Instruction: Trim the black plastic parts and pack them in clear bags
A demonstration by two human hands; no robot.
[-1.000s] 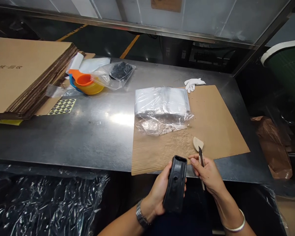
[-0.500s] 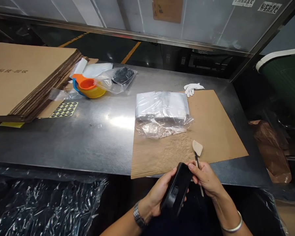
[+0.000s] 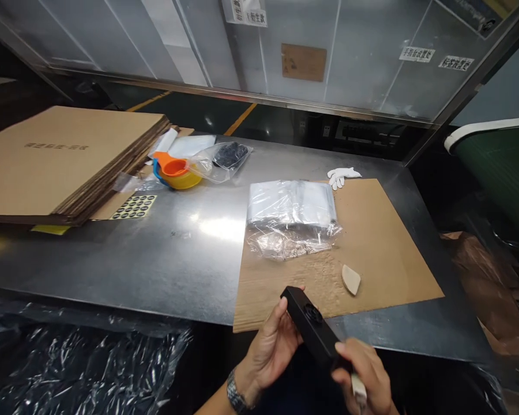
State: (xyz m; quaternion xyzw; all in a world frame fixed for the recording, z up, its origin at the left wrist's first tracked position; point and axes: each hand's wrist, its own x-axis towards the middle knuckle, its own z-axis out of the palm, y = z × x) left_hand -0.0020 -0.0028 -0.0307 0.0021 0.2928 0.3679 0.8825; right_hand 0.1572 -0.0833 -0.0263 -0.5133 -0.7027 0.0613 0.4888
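A black oblong part (image 3: 313, 325) with a round raised detail on its face is held above the table's front edge. Its upper end rests in my left hand (image 3: 274, 349), thumb on its side. Fingers of my right hand (image 3: 365, 374) grip its lower end, and that hand also holds a pale-handled tool (image 3: 358, 389), whose far end I cannot make out. Beyond them, a beige wedge-shaped pad (image 3: 351, 280) lies on the cardboard sheet (image 3: 384, 242). Clear plastic bags (image 3: 292, 216) lie on the sheet's left part.
Stacked cardboard (image 3: 69, 167) stands at the left beside a sticker sheet (image 3: 135, 207). Orange and yellow scoops (image 3: 184, 177) and a bag with dark contents (image 3: 229, 155) are at the back. A white glove (image 3: 342, 177) lies behind the sheet. Black plastic (image 3: 78, 357) hangs front left.
The black part has turned, now showing its round detail and slanting down to the right. My right hand has moved down to its lower end with the tool. The camera view has shifted.
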